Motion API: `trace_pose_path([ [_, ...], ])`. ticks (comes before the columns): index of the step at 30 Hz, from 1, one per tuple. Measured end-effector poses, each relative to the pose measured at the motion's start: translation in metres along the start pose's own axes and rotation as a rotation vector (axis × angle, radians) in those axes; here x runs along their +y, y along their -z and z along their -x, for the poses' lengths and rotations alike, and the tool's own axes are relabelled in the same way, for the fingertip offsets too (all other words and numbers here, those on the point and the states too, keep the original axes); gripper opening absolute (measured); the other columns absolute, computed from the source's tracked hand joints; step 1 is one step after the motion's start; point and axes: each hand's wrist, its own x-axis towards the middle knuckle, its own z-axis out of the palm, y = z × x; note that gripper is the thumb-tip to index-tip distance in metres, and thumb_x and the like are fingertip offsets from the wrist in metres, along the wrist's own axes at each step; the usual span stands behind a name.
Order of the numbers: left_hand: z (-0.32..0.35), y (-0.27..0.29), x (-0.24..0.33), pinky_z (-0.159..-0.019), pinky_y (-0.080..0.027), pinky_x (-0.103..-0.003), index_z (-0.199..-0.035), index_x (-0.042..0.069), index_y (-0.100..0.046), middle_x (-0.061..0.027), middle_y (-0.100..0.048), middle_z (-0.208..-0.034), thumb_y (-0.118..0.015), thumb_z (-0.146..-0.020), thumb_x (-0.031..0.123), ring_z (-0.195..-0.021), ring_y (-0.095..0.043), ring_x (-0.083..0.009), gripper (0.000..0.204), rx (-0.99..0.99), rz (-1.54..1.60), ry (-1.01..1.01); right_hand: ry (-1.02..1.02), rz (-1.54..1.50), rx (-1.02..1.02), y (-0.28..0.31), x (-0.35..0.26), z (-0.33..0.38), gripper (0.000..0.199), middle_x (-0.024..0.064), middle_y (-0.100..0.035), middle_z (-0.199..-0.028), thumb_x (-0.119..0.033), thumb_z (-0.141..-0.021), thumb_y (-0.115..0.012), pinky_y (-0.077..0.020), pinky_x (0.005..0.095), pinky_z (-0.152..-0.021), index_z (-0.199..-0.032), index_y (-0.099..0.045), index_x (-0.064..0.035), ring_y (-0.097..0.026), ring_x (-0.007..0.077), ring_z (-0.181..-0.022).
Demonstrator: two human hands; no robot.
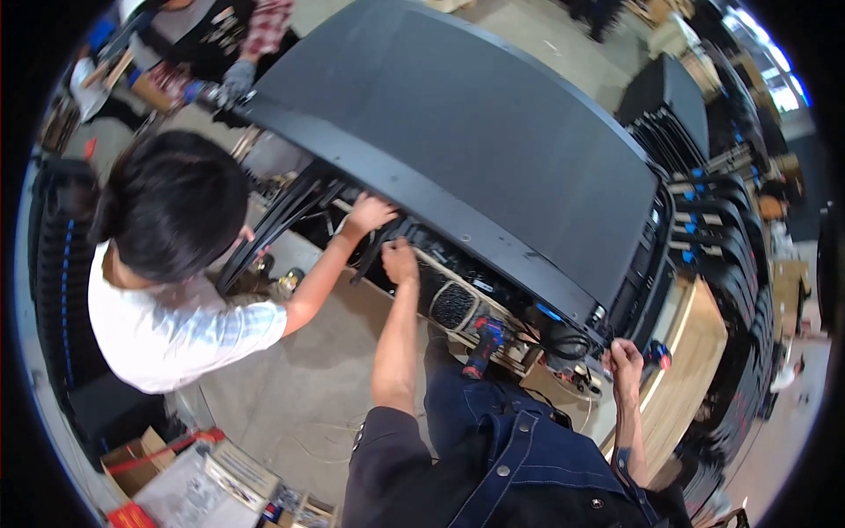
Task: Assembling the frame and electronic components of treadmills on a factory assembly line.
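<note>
A large dark grey panel (458,123) lies across the workbench ahead of me. My left hand (400,262) is closed just below its near edge, beside black parts; what its fingers hold is too hidden to name. Close by on the left, a co-worker's hand (371,214) reaches under the same edge, next to several long black strips (282,211). At the panel's near right corner, my right hand (623,361) is pinched by some dark cables (572,345); the thing in its fingertips cannot be made out. A blue and black cordless driver (483,348) sits between my arms.
The co-worker in a white shirt (167,343) stands close on my left. Another person's gloved hand (238,81) is at the panel's far left corner, by a power tool (201,91). A wooden board (691,339) and stacked black frames (726,211) flank my right side.
</note>
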Motion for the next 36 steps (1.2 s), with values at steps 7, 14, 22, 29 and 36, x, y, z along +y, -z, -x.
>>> trace_pose_path([
  [7, 0.101, 0.04, 0.037, -0.057, -0.045, -0.021, -0.099, 0.004, -0.06, 0.0002, -0.06, -0.081, -0.064, -0.099, 0.034, -0.07, -0.057, -0.0082, 0.03, -0.468, 0.312, 0.011, 0.006, 0.079, 0.044, 0.018, -0.009, 0.008, 0.019, 0.0018, -0.064, -0.078, -0.018, -0.095, -0.069, -0.05, 0.0242, -0.06, -0.101, -0.069, 0.0, -0.061, 0.0084, -0.069],
  [14, 0.322, 0.055, 0.186, -0.074, -0.053, -0.033, -0.108, 0.003, -0.068, -0.0088, -0.068, -0.092, -0.066, -0.091, 0.005, -0.082, -0.064, -0.0228, 0.017, -1.209, -0.164, -1.192, 0.315, 0.318, 0.053, 0.023, -0.023, 0.015, 0.016, 0.008, -0.067, -0.085, -0.016, -0.09, -0.072, -0.0512, 0.0325, -0.068, -0.096, -0.07, -0.0013, -0.064, 0.0187, -0.074],
  [22, 0.378, -0.077, 0.234, -0.105, -0.042, -0.044, -0.102, 0.005, -0.069, -0.0107, -0.061, -0.114, -0.064, -0.075, 0.003, -0.117, -0.055, -0.0302, 0.027, -1.469, -0.739, -2.216, 0.485, 0.583, -0.004, 0.028, -0.018, -0.008, 0.011, 0.0138, -0.059, -0.09, -0.013, -0.089, -0.066, -0.0518, 0.0468, -0.07, -0.09, -0.064, -0.002, -0.063, 0.0367, -0.083],
  [29, 0.397, -0.128, 0.244, -0.095, -0.046, -0.042, -0.095, 0.009, -0.068, -0.0068, -0.059, -0.098, -0.067, -0.076, 0.011, -0.102, -0.058, -0.0257, 0.019, -1.838, -0.946, -2.524, 0.507, 0.493, -0.102, 0.04, -0.015, -0.021, 0.011, 0.0159, -0.06, -0.092, -0.012, -0.09, -0.063, -0.0505, 0.0491, -0.068, -0.088, -0.061, -0.0009, -0.064, 0.0377, -0.086],
  [36, 0.416, -0.165, 0.244, -0.095, -0.042, -0.041, -0.1, 0.011, -0.068, -0.006, -0.067, -0.099, -0.078, -0.071, 0.017, -0.105, -0.059, -0.0282, 0.031, -2.213, -1.725, -2.023, 0.538, 0.427, -0.078, 0.026, -0.01, -0.026, 0.011, 0.0167, -0.063, -0.09, -0.012, -0.087, -0.064, -0.051, 0.049, -0.065, -0.085, -0.064, -0.0013, -0.065, 0.0394, -0.077],
])
